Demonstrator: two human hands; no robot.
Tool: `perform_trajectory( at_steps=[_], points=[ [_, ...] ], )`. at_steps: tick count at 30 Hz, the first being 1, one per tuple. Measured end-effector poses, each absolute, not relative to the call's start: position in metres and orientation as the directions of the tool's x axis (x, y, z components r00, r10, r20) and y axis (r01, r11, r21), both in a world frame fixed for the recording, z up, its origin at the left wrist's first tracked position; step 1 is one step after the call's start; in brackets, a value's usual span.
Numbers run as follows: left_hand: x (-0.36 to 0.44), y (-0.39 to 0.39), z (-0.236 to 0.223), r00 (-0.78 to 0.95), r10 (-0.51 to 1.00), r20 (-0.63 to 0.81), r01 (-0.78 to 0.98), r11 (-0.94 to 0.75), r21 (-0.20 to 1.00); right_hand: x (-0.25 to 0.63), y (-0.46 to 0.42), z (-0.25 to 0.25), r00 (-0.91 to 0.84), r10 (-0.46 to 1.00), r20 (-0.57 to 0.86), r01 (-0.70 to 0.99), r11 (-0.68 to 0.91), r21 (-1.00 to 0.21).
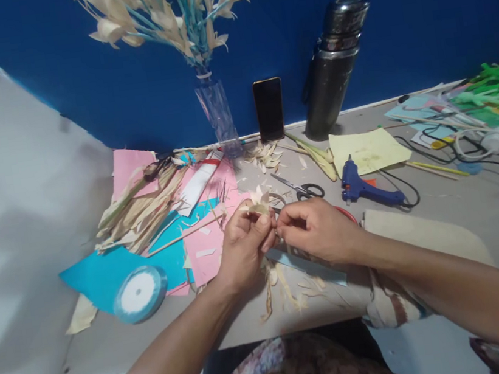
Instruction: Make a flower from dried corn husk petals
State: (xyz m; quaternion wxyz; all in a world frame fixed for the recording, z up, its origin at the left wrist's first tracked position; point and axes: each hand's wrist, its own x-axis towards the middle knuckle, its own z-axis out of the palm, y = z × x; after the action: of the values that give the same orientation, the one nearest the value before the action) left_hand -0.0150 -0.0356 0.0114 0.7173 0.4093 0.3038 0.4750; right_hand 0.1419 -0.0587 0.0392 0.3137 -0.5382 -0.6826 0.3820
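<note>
My left hand (241,241) is closed around a small cream flower (259,201) made of dried husk petals, held upright near the middle of the table. My right hand (311,228) meets it from the right, thumb and forefinger pinched together at the flower's base; what lies between those fingertips is too small to make out. A thin stick (186,233) runs leftward from behind my left hand, and I cannot tell whether it is joined to the flower. Just beyond my right hand are scissors (307,191) with black handles. Husk scraps (286,289) lie below my hands.
Left are dried husks (142,210), blue paper (91,275), pink paper (203,251) and a ribbon roll (139,293). A bottle vase (218,114), phone (269,109) and flask (330,72) stand at the back. Right are a blue glue gun (364,189), cables and green pipe cleaners (493,84).
</note>
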Motion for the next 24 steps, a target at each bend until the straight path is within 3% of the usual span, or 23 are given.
perform_trajectory(
  at_steps=[10,16,24],
  points=[
    [-0.0138,-0.037,0.0121,0.35,0.934,-0.078,-0.416,0.229,0.88,0.1412,-0.0582,0.0382,-0.224,0.974,0.014,0.487,0.124,-0.864],
    [-0.014,-0.0353,0.0141,0.387,0.914,-0.121,-0.457,0.304,0.836,0.142,-0.0587,0.04,-0.241,0.97,-0.016,0.399,0.084,-0.913],
    [-0.013,-0.0383,0.0137,0.356,0.929,-0.105,-0.432,0.263,0.862,0.1379,-0.0588,0.0355,-0.202,0.979,0.02,0.423,0.106,-0.9]
  ],
)
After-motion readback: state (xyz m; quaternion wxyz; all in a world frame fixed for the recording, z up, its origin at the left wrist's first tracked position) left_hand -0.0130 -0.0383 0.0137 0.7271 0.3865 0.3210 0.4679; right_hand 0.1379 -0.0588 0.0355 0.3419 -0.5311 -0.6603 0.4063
